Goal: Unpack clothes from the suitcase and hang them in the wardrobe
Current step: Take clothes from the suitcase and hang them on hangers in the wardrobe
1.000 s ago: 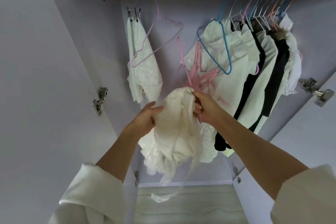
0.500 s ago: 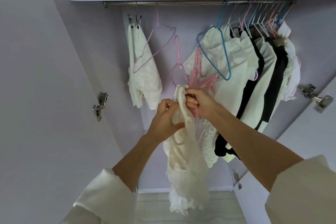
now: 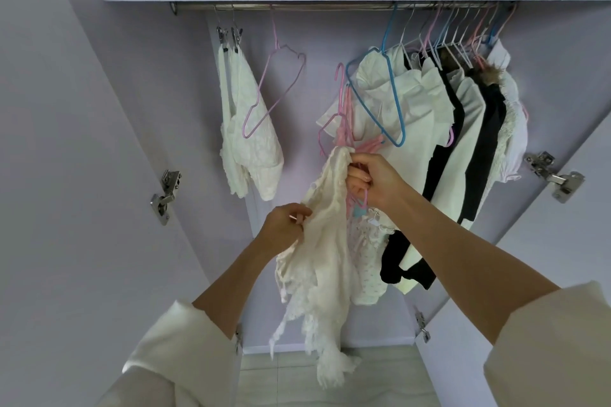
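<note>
**Cream garment held up at the open wardrobe**

On the left of the rail (image 3: 330, 6) hang white clothes (image 3: 251, 129) on clips, then a bare pink hanger (image 3: 274, 92). The left hand (image 3: 286, 228) pinches the cream garment (image 3: 325, 241) at its edge; the right hand (image 3: 375, 180) grips its top together with pink hangers (image 3: 344, 129) (how many, unclear). Further right hang white and black clothes (image 3: 463, 129).

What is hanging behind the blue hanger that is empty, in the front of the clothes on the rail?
Behind the blue hanger hangs a white garment, seen through its frame. More white and black clothes follow to the right; their inner parts are covered.
</note>
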Available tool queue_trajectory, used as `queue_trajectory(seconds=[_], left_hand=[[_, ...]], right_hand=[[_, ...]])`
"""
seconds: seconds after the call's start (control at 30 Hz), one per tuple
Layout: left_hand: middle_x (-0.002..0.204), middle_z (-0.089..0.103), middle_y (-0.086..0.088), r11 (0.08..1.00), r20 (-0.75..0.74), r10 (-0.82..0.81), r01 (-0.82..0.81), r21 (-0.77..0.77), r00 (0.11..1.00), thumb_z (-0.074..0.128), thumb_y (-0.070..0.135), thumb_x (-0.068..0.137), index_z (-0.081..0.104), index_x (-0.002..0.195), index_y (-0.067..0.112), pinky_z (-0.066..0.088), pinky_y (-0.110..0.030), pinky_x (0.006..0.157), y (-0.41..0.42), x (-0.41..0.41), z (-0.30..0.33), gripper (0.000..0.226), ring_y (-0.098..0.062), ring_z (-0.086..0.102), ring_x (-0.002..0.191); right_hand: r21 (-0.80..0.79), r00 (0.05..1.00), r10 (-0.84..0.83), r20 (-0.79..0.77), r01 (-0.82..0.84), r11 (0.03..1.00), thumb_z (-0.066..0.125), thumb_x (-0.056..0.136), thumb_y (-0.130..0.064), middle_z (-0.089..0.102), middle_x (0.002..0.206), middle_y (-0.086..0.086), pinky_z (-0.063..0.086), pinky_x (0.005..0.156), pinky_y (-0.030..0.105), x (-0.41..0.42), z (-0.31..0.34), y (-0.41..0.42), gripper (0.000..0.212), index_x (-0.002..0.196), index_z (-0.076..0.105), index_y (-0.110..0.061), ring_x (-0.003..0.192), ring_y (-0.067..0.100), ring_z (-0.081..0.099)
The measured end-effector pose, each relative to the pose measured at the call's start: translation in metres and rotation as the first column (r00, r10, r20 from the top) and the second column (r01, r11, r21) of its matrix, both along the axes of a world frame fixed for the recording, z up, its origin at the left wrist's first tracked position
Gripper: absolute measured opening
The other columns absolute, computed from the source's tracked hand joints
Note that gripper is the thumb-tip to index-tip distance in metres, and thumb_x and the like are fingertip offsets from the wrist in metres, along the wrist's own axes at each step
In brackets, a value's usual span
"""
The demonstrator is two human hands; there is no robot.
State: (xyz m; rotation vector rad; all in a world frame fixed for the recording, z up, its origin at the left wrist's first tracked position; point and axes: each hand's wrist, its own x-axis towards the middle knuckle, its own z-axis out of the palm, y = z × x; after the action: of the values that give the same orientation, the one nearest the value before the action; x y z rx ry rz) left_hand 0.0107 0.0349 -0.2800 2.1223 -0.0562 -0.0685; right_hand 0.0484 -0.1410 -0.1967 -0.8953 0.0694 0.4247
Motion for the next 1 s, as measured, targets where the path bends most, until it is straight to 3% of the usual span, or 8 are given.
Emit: queue_trajectory(seconds=[0.13,0.23,0.33,0.5,0.63,0.73,0.87,1.0], left_hand=[[0.067,0.050,-0.005,0.869,-0.216,0.022,-0.125,-0.478,0.976,0.056,0.003,0.089,0.064,0.082,0.005,0.041,-0.020,0.045,0.013,-0.007,0.030,0.011,-0.014,0.045,0.047],[0.072,0.062,-0.006,0.669,-0.196,-0.041,-0.119,-0.734,0.980,0.046,0.000,0.089,0.066,0.089,0.006,0.045,-0.022,0.047,0.020,-0.003,0.058,0.020,-0.015,0.051,0.048],[0.092,0.071,-0.007,0.617,-0.135,-0.133,-0.025,-0.786,0.982,0.033,-0.005,0.086,0.064,0.101,0.007,0.057,-0.030,0.065,0.017,0.003,0.080,0.037,-0.024,0.067,0.068],[0.095,0.069,-0.009,0.865,-0.015,-0.023,0.012,-0.501,1.000,0.050,-0.014,0.086,0.063,0.110,-0.001,0.057,-0.022,0.068,0.004,0.012,0.088,0.031,-0.023,0.068,0.082],[0.066,0.066,-0.004,0.979,0.130,0.202,-0.201,-0.023,0.971,0.064,0.012,0.084,0.072,0.086,0.004,0.050,-0.015,0.056,-0.005,0.023,0.083,0.011,-0.006,0.060,0.051],[0.065,0.059,-0.008,0.960,0.172,0.189,-0.219,0.176,0.967,0.053,0.027,0.090,0.062,0.069,-0.002,0.042,-0.025,0.063,-0.017,0.022,0.076,0.037,-0.018,0.051,0.061],[0.061,0.041,-0.009,0.971,-0.021,0.209,-0.210,-0.112,0.978,0.049,0.014,0.090,0.041,0.057,0.004,0.037,-0.026,0.064,-0.019,0.024,0.068,0.035,-0.021,0.041,0.060],[0.046,0.045,-0.004,0.889,-0.189,0.153,-0.219,-0.401,0.970,0.043,0.000,0.085,0.044,0.050,0.009,0.040,-0.025,0.057,-0.022,0.027,0.070,0.036,-0.019,0.042,0.052]], right_hand=[[-0.212,1.000,-0.001,0.027,0.007,0.977,0.028,0.092,0.000,0.025,0.028,-0.006,0.014,0.025,0.015,-0.001,-0.007,-0.006,0.033,0.063,0.035,-0.012,0.020,0.005,0.019],[-0.336,1.000,0.001,0.002,0.000,0.942,0.031,0.093,-0.003,0.028,0.029,-0.006,0.012,0.025,0.014,-0.007,-0.021,-0.003,0.033,0.062,0.034,-0.011,0.020,0.003,0.019],[-0.434,1.000,-0.005,-0.009,0.001,0.901,0.037,0.094,-0.009,0.030,0.033,-0.004,0.012,0.027,0.012,-0.011,-0.037,0.001,0.033,0.061,0.035,-0.011,0.022,0.004,0.018],[-0.822,0.965,-0.082,0.250,0.257,0.508,0.047,0.094,-0.020,0.047,0.068,0.014,0.021,0.031,0.015,-0.012,-0.053,-0.014,0.036,0.091,0.060,0.014,0.033,0.007,0.030],[-0.831,0.894,-0.073,0.442,0.439,0.343,0.049,0.095,-0.020,0.043,0.054,0.016,0.026,0.046,0.023,-0.023,-0.063,-0.028,0.043,0.058,0.049,0.002,0.048,0.014,0.031],[-0.756,0.842,-0.194,0.503,0.538,0.374,0.055,0.091,-0.023,0.028,0.048,0.003,0.025,0.053,0.029,-0.031,-0.076,-0.037,0.048,0.051,0.030,-0.013,0.051,0.018,0.028],[-0.639,0.837,-0.267,0.478,0.539,0.548,0.055,0.091,-0.011,0.045,0.056,0.012,0.040,0.052,0.030,-0.037,-0.083,-0.048,0.028,0.065,0.050,-0.001,0.050,0.020,0.043],[-0.531,0.848,-0.257,0.462,0.497,0.686,0.052,0.091,0.000,0.049,0.048,-0.005,0.041,0.041,0.019,-0.027,-0.070,-0.053,0.013,0.086,0.051,-0.012,0.039,0.007,0.045]])
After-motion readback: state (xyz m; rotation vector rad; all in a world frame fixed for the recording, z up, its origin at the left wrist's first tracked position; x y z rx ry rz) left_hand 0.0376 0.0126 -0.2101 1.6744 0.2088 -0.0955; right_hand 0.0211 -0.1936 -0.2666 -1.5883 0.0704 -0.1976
